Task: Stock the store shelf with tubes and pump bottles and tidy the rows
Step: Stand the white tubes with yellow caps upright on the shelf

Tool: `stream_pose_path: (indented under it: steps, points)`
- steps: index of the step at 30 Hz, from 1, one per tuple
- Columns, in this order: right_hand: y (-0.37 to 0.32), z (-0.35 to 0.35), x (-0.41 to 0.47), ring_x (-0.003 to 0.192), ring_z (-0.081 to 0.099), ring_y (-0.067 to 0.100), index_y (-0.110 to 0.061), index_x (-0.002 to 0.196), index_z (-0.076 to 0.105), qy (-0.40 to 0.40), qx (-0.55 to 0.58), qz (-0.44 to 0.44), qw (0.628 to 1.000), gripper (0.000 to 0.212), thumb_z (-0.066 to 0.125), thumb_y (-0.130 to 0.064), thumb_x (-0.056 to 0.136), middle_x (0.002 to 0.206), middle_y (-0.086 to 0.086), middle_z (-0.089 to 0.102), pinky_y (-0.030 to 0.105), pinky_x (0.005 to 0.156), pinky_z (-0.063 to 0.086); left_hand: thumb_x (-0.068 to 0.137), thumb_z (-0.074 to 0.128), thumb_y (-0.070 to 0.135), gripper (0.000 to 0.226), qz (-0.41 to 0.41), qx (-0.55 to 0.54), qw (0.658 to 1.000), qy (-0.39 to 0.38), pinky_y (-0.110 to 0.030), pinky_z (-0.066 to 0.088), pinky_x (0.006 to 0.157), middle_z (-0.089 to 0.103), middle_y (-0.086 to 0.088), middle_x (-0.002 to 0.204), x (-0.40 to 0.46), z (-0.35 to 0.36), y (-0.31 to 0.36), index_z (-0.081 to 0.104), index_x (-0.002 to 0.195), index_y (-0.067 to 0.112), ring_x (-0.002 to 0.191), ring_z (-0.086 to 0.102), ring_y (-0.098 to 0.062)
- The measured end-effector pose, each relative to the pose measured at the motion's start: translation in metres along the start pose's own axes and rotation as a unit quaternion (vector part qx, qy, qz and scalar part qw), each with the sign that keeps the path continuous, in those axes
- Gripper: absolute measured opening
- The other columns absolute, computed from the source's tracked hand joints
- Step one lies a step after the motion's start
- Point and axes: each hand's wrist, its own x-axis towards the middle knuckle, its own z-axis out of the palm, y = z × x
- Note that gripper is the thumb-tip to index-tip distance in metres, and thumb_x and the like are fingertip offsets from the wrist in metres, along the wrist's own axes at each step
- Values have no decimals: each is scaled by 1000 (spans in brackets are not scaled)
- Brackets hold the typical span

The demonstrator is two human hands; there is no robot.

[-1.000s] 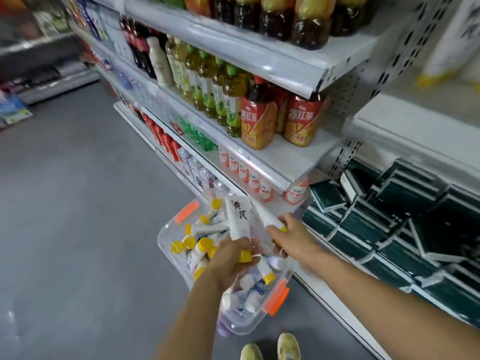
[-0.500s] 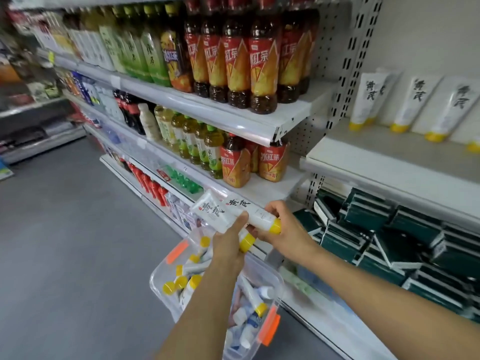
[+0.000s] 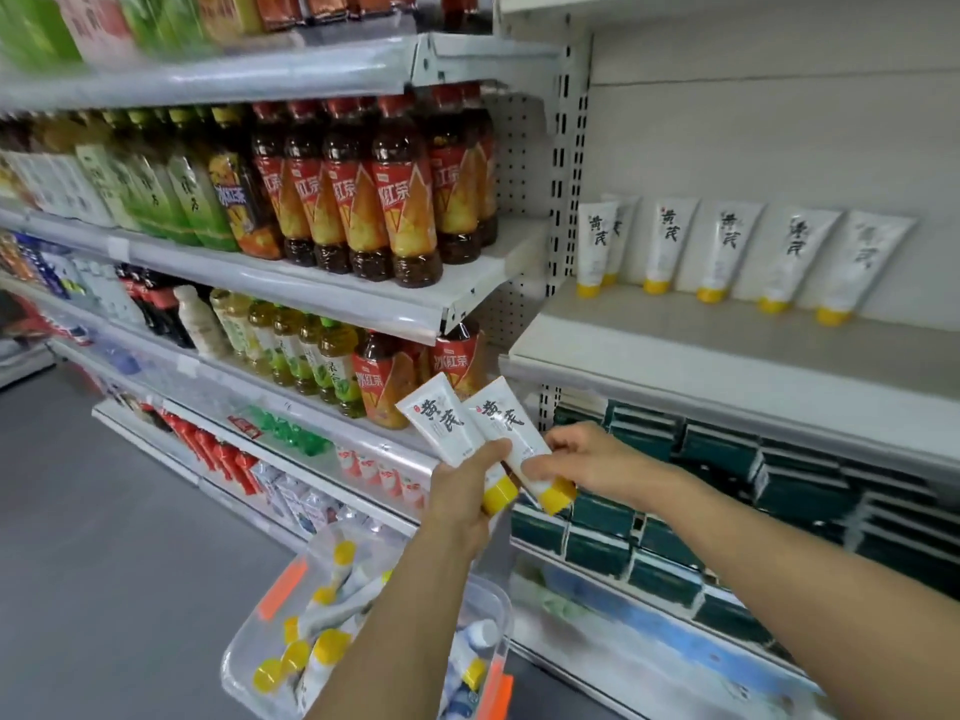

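A: Up they come! Both tubes have risen out of the clear bin [image 3: 363, 631] on the floor and now sit in front of the drinks shelving, yellow caps down, crimped ends up.

B: And the view has swung up with them. A second ago it was all bin; now the pale shelf [image 3: 727, 356] on the right is in full sight, with a row of tubes [image 3: 727, 252] already standing on their caps against the back wall.

A: Which tells me picking is over and placing is next. There's bare shelf in front of that row.

B: Hands, then. The left hand [image 3: 457, 506] has its fingers curled round the lower body of the left tube [image 3: 449, 423], thumb across the front, just above the cap.

A: The right hand [image 3: 587, 459] pinches the right tube [image 3: 506, 428] low down, fingertips closed near its cap. The two tubes lie side by side, touching or nearly so.

B: Both are well short of the shelf, below its front edge and off to its left. Plenty more tubes wait in the bin.
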Motion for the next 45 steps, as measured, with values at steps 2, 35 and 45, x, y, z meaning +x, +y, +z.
stream_pose_path:
  steps: [2,35,45]
  points:
    - [5,-15,-4,74,67,14,-8,102,66,21,-5,3,1000,29,75,-25,81,95,9,73,26,65,51,84,66,-4,23,-6,19,1000,-24,-46,58,77,75,-10,87,3,17,-2,64,102,10,79,71,-28]
    - [15,-248,125,83,66,26,-13,97,54,354,-76,-76,929,41,69,-44,74,89,4,67,47,74,56,90,66,32,24,-23,56,995,-76,-39,57,62,69,-9,82,138,219,17,60,100,11,70,61,-21]
    - [19,-256,172,95,65,30,-13,105,57,372,-127,-74,916,44,74,-41,76,102,9,68,43,79,53,88,67,38,41,-17,39,997,-58,-38,57,60,70,-9,89,159,227,22,59,119,12,67,66,-20]
